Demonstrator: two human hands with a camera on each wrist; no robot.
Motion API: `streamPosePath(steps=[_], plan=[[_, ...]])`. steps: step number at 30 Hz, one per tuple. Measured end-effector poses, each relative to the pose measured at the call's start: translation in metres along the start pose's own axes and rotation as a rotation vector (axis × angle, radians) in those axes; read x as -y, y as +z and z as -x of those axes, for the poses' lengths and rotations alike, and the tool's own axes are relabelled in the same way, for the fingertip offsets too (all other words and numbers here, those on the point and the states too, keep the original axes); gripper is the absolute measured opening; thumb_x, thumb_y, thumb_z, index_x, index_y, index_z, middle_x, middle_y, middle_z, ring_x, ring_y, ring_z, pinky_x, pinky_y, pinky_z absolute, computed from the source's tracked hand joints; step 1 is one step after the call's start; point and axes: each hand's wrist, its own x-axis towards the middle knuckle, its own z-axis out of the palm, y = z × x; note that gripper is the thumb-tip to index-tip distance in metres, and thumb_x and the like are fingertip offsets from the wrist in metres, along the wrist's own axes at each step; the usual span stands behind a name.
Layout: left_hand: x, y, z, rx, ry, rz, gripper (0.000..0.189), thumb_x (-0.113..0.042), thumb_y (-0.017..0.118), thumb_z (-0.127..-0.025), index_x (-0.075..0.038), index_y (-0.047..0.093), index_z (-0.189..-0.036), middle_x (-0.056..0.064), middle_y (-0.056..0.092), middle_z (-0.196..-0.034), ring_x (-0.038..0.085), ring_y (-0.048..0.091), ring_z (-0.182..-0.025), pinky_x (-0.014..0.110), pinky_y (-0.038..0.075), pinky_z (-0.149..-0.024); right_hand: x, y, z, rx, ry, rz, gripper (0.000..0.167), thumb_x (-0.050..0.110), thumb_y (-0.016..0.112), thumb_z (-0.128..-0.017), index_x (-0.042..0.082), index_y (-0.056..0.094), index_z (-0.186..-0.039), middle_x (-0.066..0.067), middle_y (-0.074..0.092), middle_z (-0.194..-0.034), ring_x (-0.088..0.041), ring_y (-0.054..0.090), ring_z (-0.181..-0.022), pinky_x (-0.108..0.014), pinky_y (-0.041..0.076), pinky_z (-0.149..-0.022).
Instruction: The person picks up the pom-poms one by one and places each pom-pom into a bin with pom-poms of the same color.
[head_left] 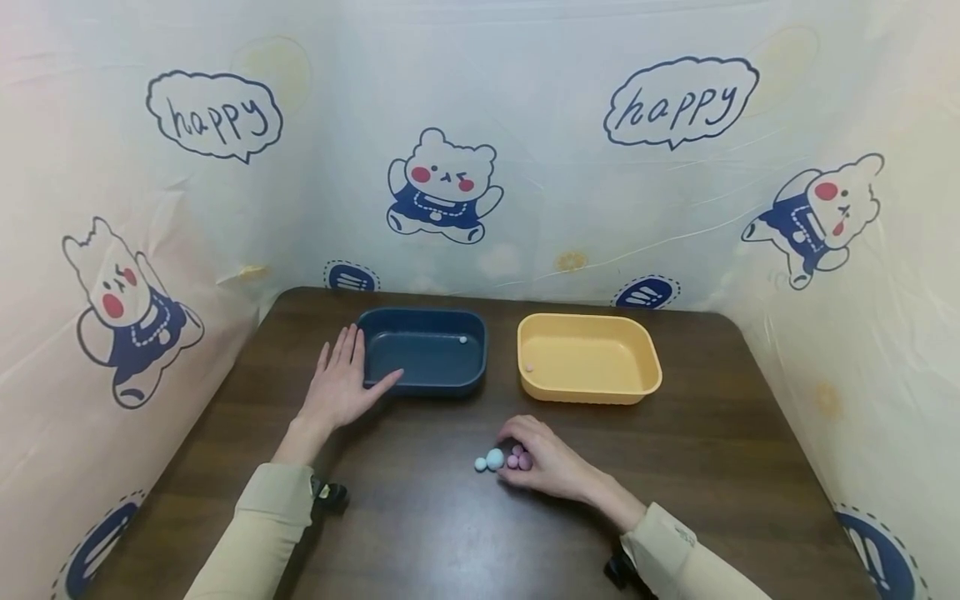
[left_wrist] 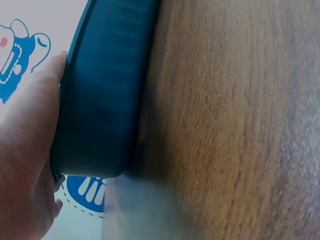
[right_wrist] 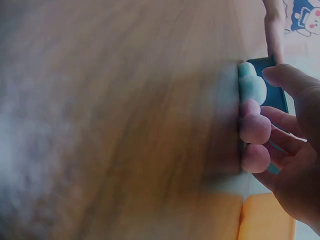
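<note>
My left hand (head_left: 339,387) rests against the left side of a dark blue tray (head_left: 422,390), fingers straight and thumb spread along its front edge. The tray's outer wall (left_wrist: 102,95) fills part of the left wrist view. On the table, my right hand (head_left: 551,460) arches around small balls with its thumb and fingers apart. Two light blue balls (head_left: 495,459) of different sizes lie by its fingertips. Three purple balls (right_wrist: 255,129) lie between thumb and palm, in front of the fingers. Whether the fingers touch any ball is hard to tell.
A yellow tray (head_left: 592,397) stands to the right of the blue one, with a small pinkish ball (head_left: 529,367) inside. Another small pale ball (head_left: 463,339) lies in the blue tray. Printed curtains (head_left: 525,225) surround the brown table (head_left: 420,533).
</note>
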Motion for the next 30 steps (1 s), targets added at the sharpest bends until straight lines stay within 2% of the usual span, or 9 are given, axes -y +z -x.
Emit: streamPosePath(steps=[6, 10, 14, 22, 30], plan=[[0.0, -0.001, 0.001, -0.007, 0.002, 0.003, 0.121, -0.086, 0.041, -0.1, 0.003, 0.011, -0.174, 0.024, 0.005, -0.185, 0.046, 0.008, -0.173, 0.068, 0.007, -0.139, -0.001, 0.003, -0.004, 0.025, 0.001, 0.016, 0.036, 0.023, 0.088, -0.093, 0.011, 0.071, -0.122, -0.001, 0.071, -0.12, -0.016, 0.062, -0.114, -0.038, 0.054, -0.103], [-0.001, -0.001, 0.0, -0.001, 0.002, 0.008, 0.121, -0.087, 0.041, -0.099, 0.003, 0.011, -0.174, 0.023, 0.004, -0.185, 0.046, 0.007, -0.173, 0.067, 0.006, -0.139, -0.003, 0.003, -0.005, 0.018, 0.008, -0.037, 0.039, 0.02, 0.088, -0.092, 0.007, 0.071, -0.125, -0.006, 0.072, -0.123, -0.02, 0.065, -0.115, -0.037, 0.056, -0.103], [-0.001, -0.001, 0.0, 0.003, -0.001, 0.01, 0.121, -0.088, 0.041, -0.099, 0.003, 0.01, -0.174, 0.023, 0.003, -0.185, 0.046, 0.007, -0.173, 0.067, 0.005, -0.14, -0.01, 0.006, -0.005, -0.004, 0.008, -0.122, 0.042, 0.017, 0.089, -0.091, 0.005, 0.072, -0.127, -0.007, 0.074, -0.125, -0.023, 0.067, -0.117, -0.035, 0.057, -0.104], [0.0, -0.001, -0.001, 0.002, 0.003, 0.015, 0.121, -0.087, 0.042, -0.1, 0.003, 0.01, -0.174, 0.023, 0.003, -0.185, 0.046, 0.006, -0.173, 0.067, 0.004, -0.14, -0.03, 0.02, -0.002, -0.11, -0.065, -0.236, 0.037, 0.019, 0.093, -0.086, 0.008, 0.076, -0.117, -0.005, 0.077, -0.119, -0.015, 0.065, -0.116, -0.024, 0.052, -0.103], [0.0, -0.001, -0.001, 0.007, 0.002, 0.027, 0.12, -0.086, 0.041, -0.1, 0.002, 0.008, -0.175, 0.023, 0.002, -0.185, 0.045, 0.004, -0.173, 0.067, 0.003, -0.14, -0.025, 0.023, -0.003, -0.115, 0.0, -0.237, 0.032, 0.015, 0.094, -0.085, 0.013, 0.077, -0.112, -0.001, 0.077, -0.118, -0.018, 0.065, -0.115, -0.028, 0.052, -0.101]])
